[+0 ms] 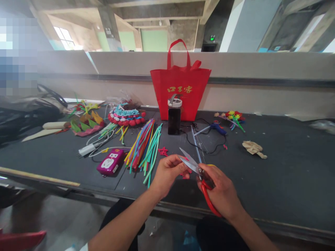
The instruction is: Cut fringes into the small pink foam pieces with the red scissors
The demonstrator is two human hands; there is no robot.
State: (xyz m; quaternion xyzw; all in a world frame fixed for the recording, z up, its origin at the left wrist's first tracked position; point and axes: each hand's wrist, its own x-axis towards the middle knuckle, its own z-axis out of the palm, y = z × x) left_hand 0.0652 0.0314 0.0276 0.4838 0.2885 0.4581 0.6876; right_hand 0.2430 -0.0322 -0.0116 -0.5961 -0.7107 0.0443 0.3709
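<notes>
My right hand (222, 191) grips a pair of scissors (208, 197) with red handles. Their blades are spread a little and point up and left, toward my left hand (169, 172). The left fingers are pinched together right at the blades, on a small pinkish-red piece (186, 159) that is mostly hidden. More small red pieces lie on the table just under the left fingertips. Beyond that hand is a little pile of red pieces (163, 151). Left of it, bundles of colourful pipe cleaners (140, 146) and green pipe cleaners (154, 150) lie fanned out.
A red bag (180, 82) stands at the back, behind a bottle (175, 101) and a phone (174, 121). Nearby are a blue glue gun (219, 128) with its cord, a purple box (111, 162), a white adapter (87, 150), craft flowers (232, 116) and crumpled tan material (253, 149).
</notes>
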